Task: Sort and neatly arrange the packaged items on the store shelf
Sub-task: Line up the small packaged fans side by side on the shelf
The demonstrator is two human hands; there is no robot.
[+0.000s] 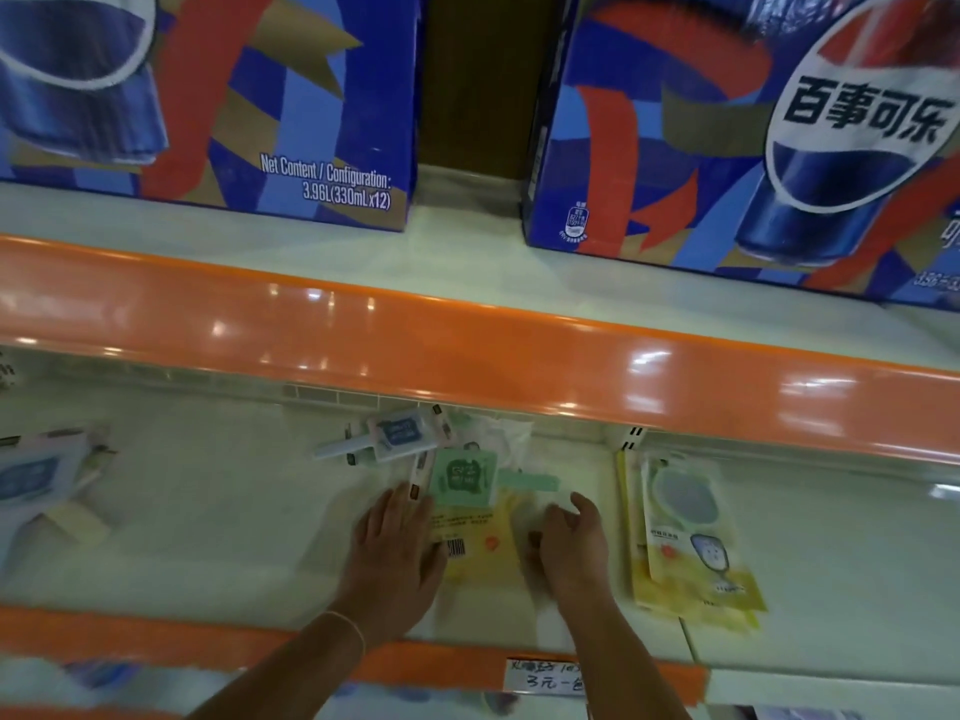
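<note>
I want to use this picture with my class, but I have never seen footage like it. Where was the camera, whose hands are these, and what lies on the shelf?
There is one picture, taken by a camera worn on a person's head, looking down at a store shelf. No machine is involved. The left hand lies flat on a yellow packet; the right hand curls at its other edge. A green packet lies on top, a blue-labelled packet behind, and a stack of yellow packets to the right. Above stand cola cartons.

Two cream store shelves (218, 511) with glossy orange front edges (467, 350) catch ceiling-light glare, and a dark brown back panel (478, 80) shows behind the upper one.
</note>
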